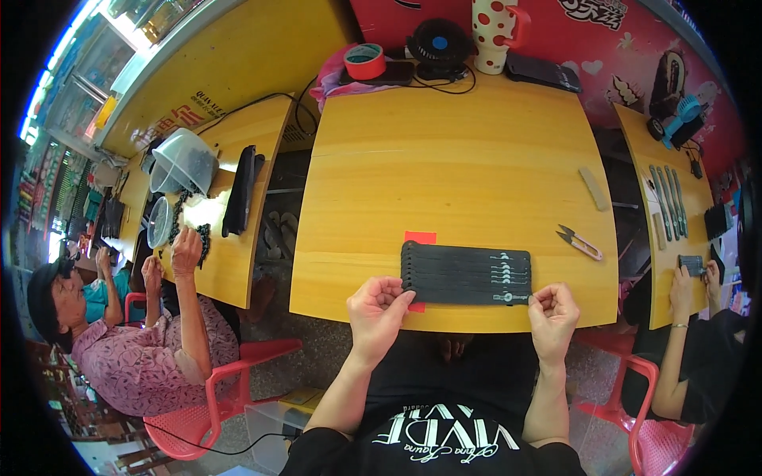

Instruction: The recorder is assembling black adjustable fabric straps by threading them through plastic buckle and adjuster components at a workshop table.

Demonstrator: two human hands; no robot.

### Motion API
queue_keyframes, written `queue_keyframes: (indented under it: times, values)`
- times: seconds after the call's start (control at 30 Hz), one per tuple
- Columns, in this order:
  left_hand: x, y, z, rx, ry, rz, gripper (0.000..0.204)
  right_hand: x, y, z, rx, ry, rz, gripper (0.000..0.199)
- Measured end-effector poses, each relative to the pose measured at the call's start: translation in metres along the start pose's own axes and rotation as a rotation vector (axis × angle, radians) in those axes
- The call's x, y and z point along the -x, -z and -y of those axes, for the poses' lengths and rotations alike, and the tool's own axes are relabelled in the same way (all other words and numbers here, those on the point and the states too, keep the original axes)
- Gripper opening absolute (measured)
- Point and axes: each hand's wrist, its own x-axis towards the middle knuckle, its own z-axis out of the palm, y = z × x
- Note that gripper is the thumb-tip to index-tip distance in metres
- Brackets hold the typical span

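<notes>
head view: from where i'm standing, a row of flat black strips [467, 274] lies near the front edge of the middle wooden table [444, 174], over a red piece [419, 236] that peeks out beneath. the left hand [376, 308] of the person seated here touches the strips' lower left corner; whether its thumb and fingers close on them, i can't tell. the right hand [554, 319] pinches the lower right corner. off to the right lie snips [586, 246], with a grey-brown bar [592, 189] beyond them.
</notes>
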Motion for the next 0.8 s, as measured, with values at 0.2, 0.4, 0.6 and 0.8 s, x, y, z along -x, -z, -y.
queue_keyframes:
  times: [0.2,0.4,0.6,0.8]
  values:
    - [-0.0021,0.0001,0.0024,-0.065,-0.054,-0.02,0.014,0.0007,-0.0005,0.0031,0.003,-0.041,0.001,0.018]
    - [-0.0059,-0.0005,-0.0001,-0.098,-0.039,-0.017,0.015,0.0007,0.0004,0.0009,0.001,-0.027,0.007,0.017]
    - [-0.0075,0.0001,-0.0003,-0.136,-0.037,-0.017,0.015,-0.0009,-0.0005,0.0049,-0.007,-0.043,0.013,0.017]
    - [-0.0076,0.0003,0.0006,-0.133,-0.034,-0.007,0.015,-0.0008,-0.001,0.002,-0.024,-0.015,-0.009,0.018]
